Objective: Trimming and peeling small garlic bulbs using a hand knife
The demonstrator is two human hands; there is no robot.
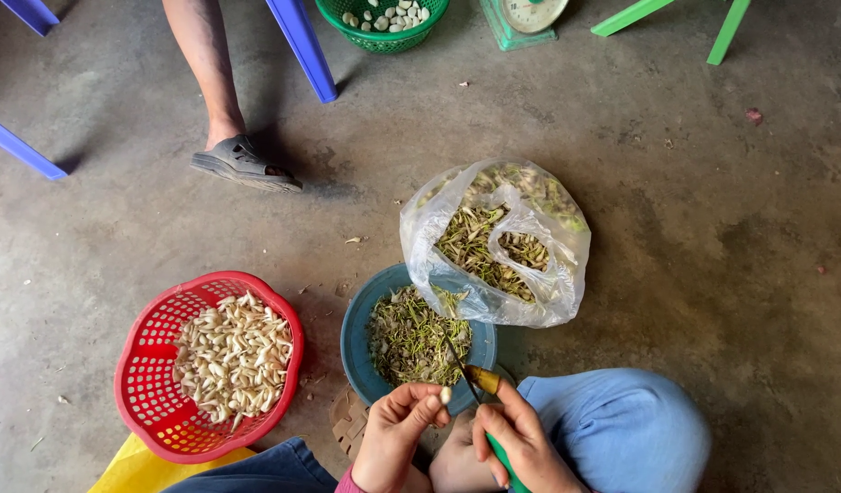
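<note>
**A:** Grey concrete floor [676,228], everything sits straight on it. What are the hands doing?

**B:** Left hand [395,438] pinches a small white clove [446,394] between thumb and fingertips, closed on it. Right hand [521,447] is wrapped around a green-handled knife [480,379], blade pointing up and left toward the clove. Hands are close together, just above the near rim of the teal bowl [356,333].

**A:** Bowl contents?

**B:** Greenish-brown peel scraps [411,338], piled loosely. Knife tip sits over that pile.

**A:** Anything touching the bowl?

**B:** Clear plastic bag [557,274] leans on its far right rim. Bag is open at the top and full of the same kind of scraps.

**A:** Where do the peeled ones sit?

**B:** Red basket [146,383] to the left of the bowl, apart from it, holding a heap of pale peeled cloves [233,356]. Something yellow [142,470] pokes out under its near edge; can't tell what it is.

**A:** Person's position?

**B:** Seated low, blue-trousered knee [621,429] at right, just beside the right hand.

**A:** Others around?

**B:** One other person's bare leg in a grey sandal [242,164] at top left, well apart from the work. Blue chair legs [302,46] next to it. Green basket [384,23] with more pale cloves at the top edge, a green kitchen scale [521,18] beside it, green furniture legs [726,27] top right.
</note>
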